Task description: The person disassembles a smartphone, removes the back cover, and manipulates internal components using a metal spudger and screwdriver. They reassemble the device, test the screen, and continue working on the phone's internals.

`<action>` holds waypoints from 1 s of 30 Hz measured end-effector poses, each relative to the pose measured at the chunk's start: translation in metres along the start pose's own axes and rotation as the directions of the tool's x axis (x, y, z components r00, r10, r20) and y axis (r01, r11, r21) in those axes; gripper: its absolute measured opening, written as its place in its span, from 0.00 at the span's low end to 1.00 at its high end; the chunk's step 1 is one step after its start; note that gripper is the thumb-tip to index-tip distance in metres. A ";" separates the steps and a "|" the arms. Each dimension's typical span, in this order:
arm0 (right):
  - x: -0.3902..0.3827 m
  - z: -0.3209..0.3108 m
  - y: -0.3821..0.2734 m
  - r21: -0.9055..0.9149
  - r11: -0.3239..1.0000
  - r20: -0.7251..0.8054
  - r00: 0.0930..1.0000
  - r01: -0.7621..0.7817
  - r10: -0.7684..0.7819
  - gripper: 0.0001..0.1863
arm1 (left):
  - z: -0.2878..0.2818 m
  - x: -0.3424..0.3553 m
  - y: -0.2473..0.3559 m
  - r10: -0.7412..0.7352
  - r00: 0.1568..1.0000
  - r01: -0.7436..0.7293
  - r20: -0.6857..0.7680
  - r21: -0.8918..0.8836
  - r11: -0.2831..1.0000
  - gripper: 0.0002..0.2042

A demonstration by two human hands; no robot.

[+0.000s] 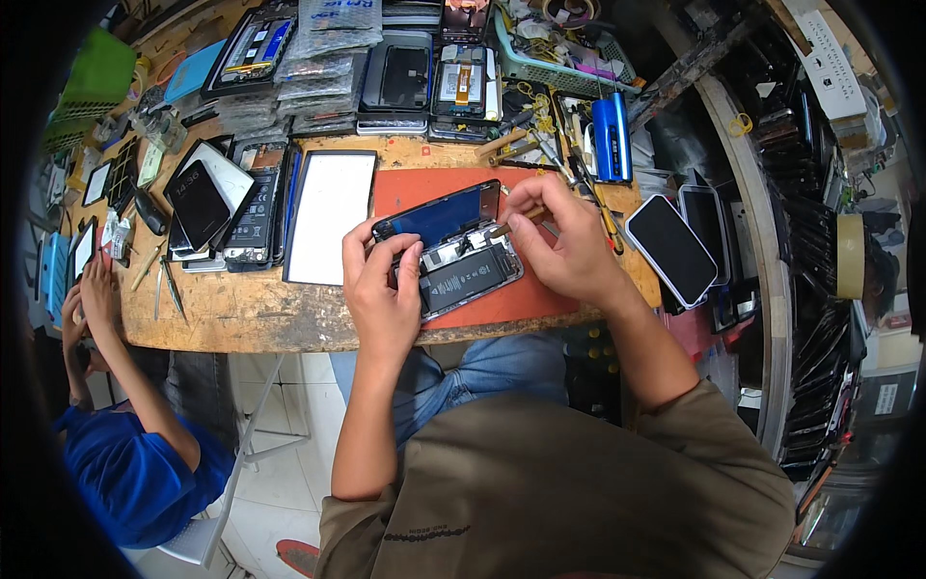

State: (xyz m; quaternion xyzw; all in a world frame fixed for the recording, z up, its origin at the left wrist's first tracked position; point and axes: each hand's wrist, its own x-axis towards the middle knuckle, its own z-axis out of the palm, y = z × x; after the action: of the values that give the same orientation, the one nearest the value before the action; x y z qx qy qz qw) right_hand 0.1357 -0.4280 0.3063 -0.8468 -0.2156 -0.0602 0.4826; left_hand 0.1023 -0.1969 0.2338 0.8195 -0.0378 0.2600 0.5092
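Observation:
An opened smartphone (459, 280) lies on a red mat (405, 183), its dark screen half (434, 210) raised at the top and its battery and inner parts showing. My left hand (376, 285) grips the phone's left side, fingers curled along its edge and thumb bent. My right hand (564, 241) pinches a slim brownish tool (511, 225), whose tip is over the exposed parts near the top of the lower half. A white pad (326, 212) in a dark rim lies beside the mat on the left.
Stacked phones (203, 203) and hand tools (169, 289) lie left on the wooden bench (231, 323). Phone stacks and a basket (526, 68) fill the back. More tools and phones (670, 246) are at right, beside a crowded rack. A co-worker's hands (92, 299) are at the far left.

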 end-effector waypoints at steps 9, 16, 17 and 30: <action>-0.005 0.014 0.005 -0.034 0.998 0.017 0.999 0.046 -0.046 0.09 | 0.002 0.001 0.002 -0.077 0.997 0.074 -0.016 -0.137 0.988 0.04; -0.006 0.021 0.005 -0.011 0.999 0.017 0.998 0.053 -0.053 0.08 | -0.003 0.001 0.004 -0.083 0.996 0.085 0.028 -0.118 0.989 0.07; -0.006 0.021 0.005 0.005 0.999 0.024 0.999 0.041 -0.041 0.08 | -0.003 0.001 0.004 -0.082 0.996 0.084 0.025 -0.124 0.989 0.08; 0.012 0.019 -0.013 -0.084 0.971 0.187 0.961 0.224 -0.206 0.09 | -0.007 0.001 0.003 -0.030 0.997 0.037 0.072 -0.089 0.995 0.10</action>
State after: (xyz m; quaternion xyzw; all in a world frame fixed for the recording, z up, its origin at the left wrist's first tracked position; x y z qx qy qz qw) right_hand 0.1388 -0.4032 0.3100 -0.8443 -0.3449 -0.0479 0.4073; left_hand 0.0996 -0.1925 0.2395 0.8048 -0.0537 0.2203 0.5485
